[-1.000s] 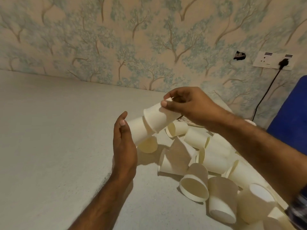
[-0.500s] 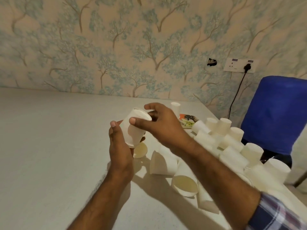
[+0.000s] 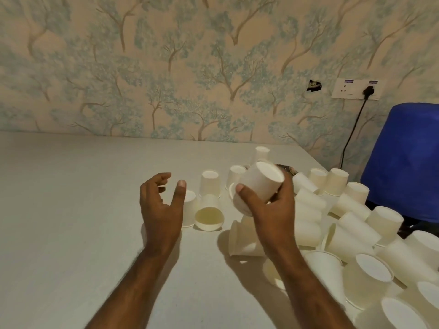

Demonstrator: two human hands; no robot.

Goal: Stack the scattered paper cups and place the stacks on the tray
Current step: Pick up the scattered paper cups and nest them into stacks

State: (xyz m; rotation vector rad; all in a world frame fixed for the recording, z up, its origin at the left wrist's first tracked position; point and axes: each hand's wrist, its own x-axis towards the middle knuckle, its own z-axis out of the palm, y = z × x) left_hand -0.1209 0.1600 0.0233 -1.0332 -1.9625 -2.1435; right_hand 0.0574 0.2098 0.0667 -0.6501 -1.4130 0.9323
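My right hand [image 3: 273,207] grips a short stack of white paper cups [image 3: 257,186], held tilted with the base up and to the right. My left hand [image 3: 161,205] hovers open just left of it, fingers curled and apart, holding nothing. Several loose white paper cups [image 3: 351,224] lie scattered over the right side of the table, some upside down, some on their sides. One cup on its side [image 3: 209,216] shows its open mouth between my hands. A patterned tray [image 3: 288,168] peeks out behind the held stack, mostly hidden.
The pale table [image 3: 71,210] stretches left and toward me. A blue chair back [image 3: 406,162] stands at the right beyond the table edge. A wall socket with a black plug and cord [image 3: 367,92] is on the wallpapered wall.
My left hand has let go of the cups and opened, drifting left. The right hand now carries the stack alone, shifted right. The view has tilted, showing more cups.
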